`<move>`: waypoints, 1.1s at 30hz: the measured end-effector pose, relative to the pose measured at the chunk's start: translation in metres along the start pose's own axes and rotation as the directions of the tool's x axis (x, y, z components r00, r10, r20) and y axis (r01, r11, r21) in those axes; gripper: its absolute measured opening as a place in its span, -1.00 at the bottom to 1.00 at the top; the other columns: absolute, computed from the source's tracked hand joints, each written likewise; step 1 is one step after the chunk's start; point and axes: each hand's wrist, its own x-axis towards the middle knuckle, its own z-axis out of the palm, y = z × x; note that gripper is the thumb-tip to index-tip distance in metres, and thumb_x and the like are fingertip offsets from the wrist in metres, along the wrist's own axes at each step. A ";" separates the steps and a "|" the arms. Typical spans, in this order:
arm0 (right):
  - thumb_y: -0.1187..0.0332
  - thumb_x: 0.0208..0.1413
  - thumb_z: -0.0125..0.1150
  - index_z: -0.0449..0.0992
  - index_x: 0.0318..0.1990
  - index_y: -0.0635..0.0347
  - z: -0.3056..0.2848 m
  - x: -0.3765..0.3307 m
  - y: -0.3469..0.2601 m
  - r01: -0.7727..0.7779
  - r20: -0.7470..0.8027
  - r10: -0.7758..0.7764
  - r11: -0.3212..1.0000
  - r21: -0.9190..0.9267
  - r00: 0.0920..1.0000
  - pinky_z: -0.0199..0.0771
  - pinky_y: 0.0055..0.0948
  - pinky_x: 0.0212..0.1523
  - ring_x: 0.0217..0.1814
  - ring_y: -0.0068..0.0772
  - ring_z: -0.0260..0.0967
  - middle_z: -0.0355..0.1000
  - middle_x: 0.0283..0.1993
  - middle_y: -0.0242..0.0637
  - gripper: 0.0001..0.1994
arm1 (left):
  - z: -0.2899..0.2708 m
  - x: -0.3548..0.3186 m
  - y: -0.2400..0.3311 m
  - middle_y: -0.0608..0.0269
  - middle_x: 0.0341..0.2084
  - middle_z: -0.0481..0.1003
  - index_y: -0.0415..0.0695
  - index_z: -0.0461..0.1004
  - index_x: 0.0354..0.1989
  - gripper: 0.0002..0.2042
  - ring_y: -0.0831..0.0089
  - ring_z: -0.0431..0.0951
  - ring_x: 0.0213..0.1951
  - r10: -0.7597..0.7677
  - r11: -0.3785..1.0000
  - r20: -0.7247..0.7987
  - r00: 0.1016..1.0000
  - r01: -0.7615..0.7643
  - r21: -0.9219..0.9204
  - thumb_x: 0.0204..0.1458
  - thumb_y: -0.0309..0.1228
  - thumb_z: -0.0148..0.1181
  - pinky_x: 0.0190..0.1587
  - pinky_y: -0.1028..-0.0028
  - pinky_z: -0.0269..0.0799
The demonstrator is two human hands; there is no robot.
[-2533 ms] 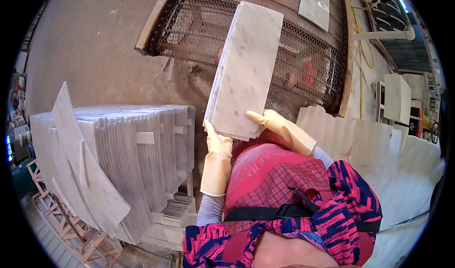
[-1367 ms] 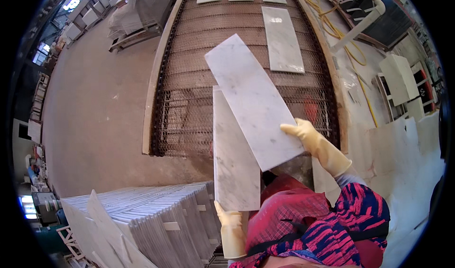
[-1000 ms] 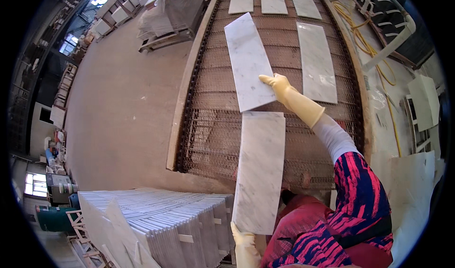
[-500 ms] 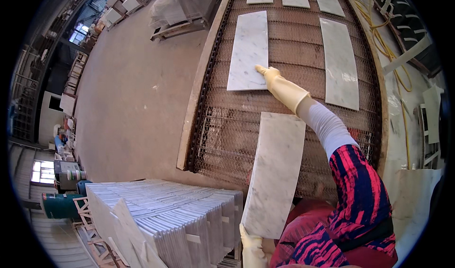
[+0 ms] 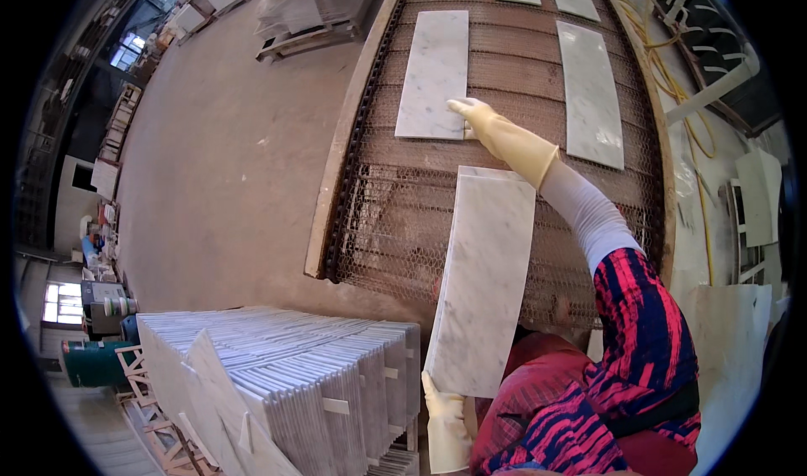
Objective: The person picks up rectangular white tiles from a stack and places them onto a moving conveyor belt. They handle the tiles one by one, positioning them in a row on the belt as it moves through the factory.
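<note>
My right hand, in a cream rubber glove, reaches over a mesh conveyor belt. It pinches the lower right corner of a white, grey-veined marble tile, with a finger on top of it. My left hand, gloved alike, grips the near end of a small stack of long marble tiles. The stack slants from my body up over the near part of the belt. How many tiles are in it I cannot tell.
More marble tiles lie spaced along the belt. At the lower left, many tiles stand on edge in a tight pack, with broken pieces leaning against it. A wrapped pallet stands beyond. Yellow hose runs along the right side.
The view has shifted a little, so the belt and tiles sit higher in it. My right hand stays at the tile's corner, and my left keeps its grip on the stack.
</note>
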 end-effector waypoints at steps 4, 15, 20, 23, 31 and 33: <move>0.08 0.34 0.15 0.43 0.34 0.03 -0.019 -0.078 0.009 0.225 -0.017 -0.233 0.953 -0.201 0.972 0.26 -0.29 0.38 0.43 -0.28 0.26 0.39 0.36 -0.20 -0.52 | -0.014 0.041 -0.046 0.05 0.29 0.34 0.06 -0.14 0.56 0.00 0.23 0.47 0.17 0.007 0.970 0.067 0.998 0.009 -0.242 -0.08 -0.91 0.08 0.17 0.21 0.48; -0.03 0.35 0.12 0.63 -0.17 0.26 -0.061 -0.389 0.157 -0.109 -0.078 0.079 0.841 -0.531 0.994 0.53 -0.41 0.00 -0.16 -0.42 0.59 0.67 -0.20 -0.22 -0.55 | -0.016 0.058 -0.071 -0.01 0.28 0.39 -0.14 0.20 0.43 -0.51 0.03 0.43 0.24 0.177 0.817 0.322 0.930 0.044 -0.575 0.42 -0.18 -0.18 0.13 -0.05 0.48; -0.12 0.25 0.19 0.62 0.05 0.17 -0.011 -0.437 0.252 0.184 0.425 0.170 0.717 -0.672 0.889 0.54 -0.33 -0.07 -0.16 -0.31 0.60 0.65 -0.25 -0.10 -0.48 | -0.011 0.063 -0.070 0.01 0.24 0.43 -0.20 0.34 0.33 -0.45 0.03 0.45 0.23 0.078 0.677 0.444 0.892 0.280 -0.680 0.38 -0.01 -0.09 0.24 -0.06 0.42; -0.05 0.12 0.36 0.56 0.21 0.04 0.000 -0.434 0.309 0.468 0.567 -0.059 0.638 -0.612 0.822 0.54 -0.22 -0.16 -0.21 -0.17 0.62 0.62 -0.39 0.05 -0.44 | -0.015 0.066 -0.080 0.06 0.24 0.44 -0.14 0.35 0.34 -0.46 0.04 0.44 0.24 0.260 0.746 0.411 0.873 0.089 -0.661 0.38 0.00 -0.10 0.25 -0.05 0.41; -0.06 0.20 0.31 0.58 0.02 0.36 0.033 -0.464 0.259 -0.458 0.129 0.495 0.856 -0.239 0.859 0.68 -0.28 -0.30 -0.38 -0.12 0.64 0.63 -0.25 -0.01 -0.44 | 0.003 0.039 -0.060 0.07 0.37 0.29 -0.01 0.26 0.41 -0.41 -0.03 0.31 0.35 0.159 0.584 0.500 0.851 0.327 -0.743 0.38 0.09 -0.28 0.31 -0.20 0.28; -0.06 0.21 0.32 0.56 0.05 0.34 0.034 -0.463 0.271 -0.453 0.141 0.472 0.879 -0.146 0.870 0.71 -0.23 -0.31 -0.37 -0.09 0.63 0.62 -0.21 -0.02 -0.44 | 0.003 0.038 -0.061 0.07 0.36 0.31 0.00 0.26 0.41 -0.42 -0.03 0.31 0.35 0.127 0.551 0.489 0.863 0.349 -0.758 0.38 0.08 -0.27 0.30 -0.20 0.29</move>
